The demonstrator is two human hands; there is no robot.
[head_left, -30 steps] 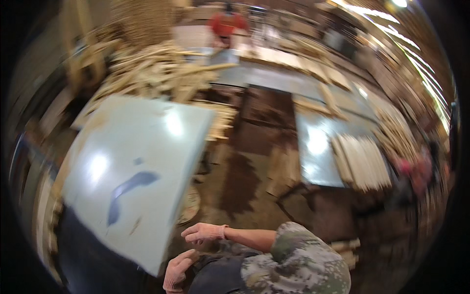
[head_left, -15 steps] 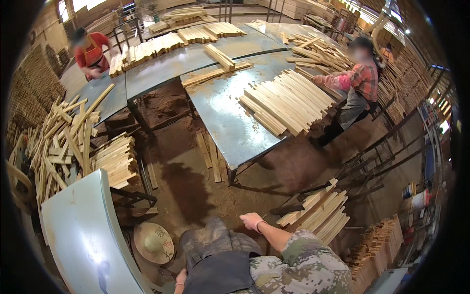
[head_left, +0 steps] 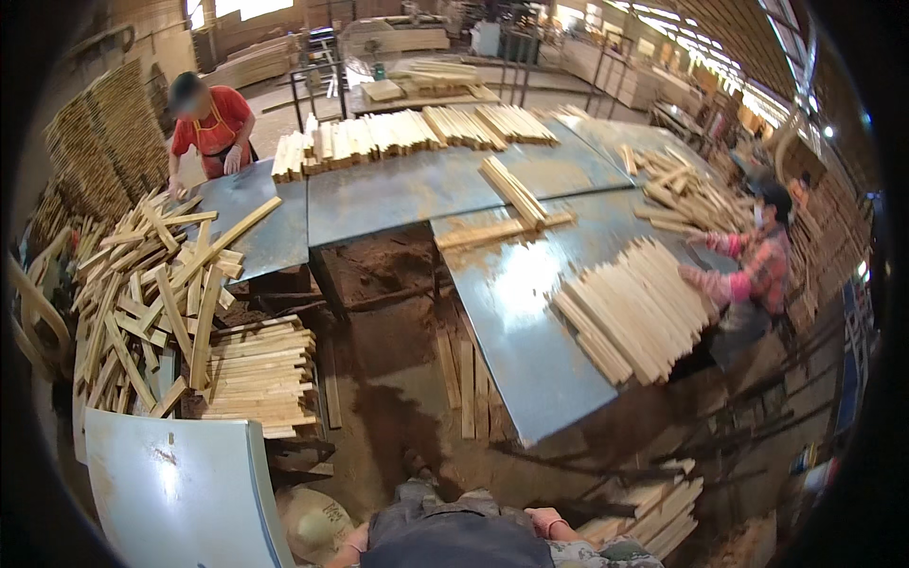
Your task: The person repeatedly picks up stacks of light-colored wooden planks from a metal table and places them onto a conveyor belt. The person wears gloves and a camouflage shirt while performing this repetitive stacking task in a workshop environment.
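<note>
My left hand (head_left: 355, 541) is at the lower edge beside my dark apron (head_left: 450, 538), mostly cut off, its fingers hidden. On the apron's other side is my right hand (head_left: 546, 522), close to my lap. Its fingers are too small and blurred to read, and I see nothing held in it. Nearest the left hand is a round pale hat (head_left: 317, 523), low down. To the right of my right hand lies a stack of wooden strips (head_left: 653, 516).
A pale metal-topped table (head_left: 175, 483) stands at near left. Behind it are jumbled wooden sticks (head_left: 156, 293) and a neat stack (head_left: 256, 374). The metal table (head_left: 530, 369) ahead bears strips (head_left: 639, 308). Two co-workers, one in red (head_left: 213, 123) and one in plaid (head_left: 762, 260), stand at the tables.
My right hand has drawn back from its outstretched place to beside my lap. My view has tilted up and turned left. The co-worker in red now leans over the table.
</note>
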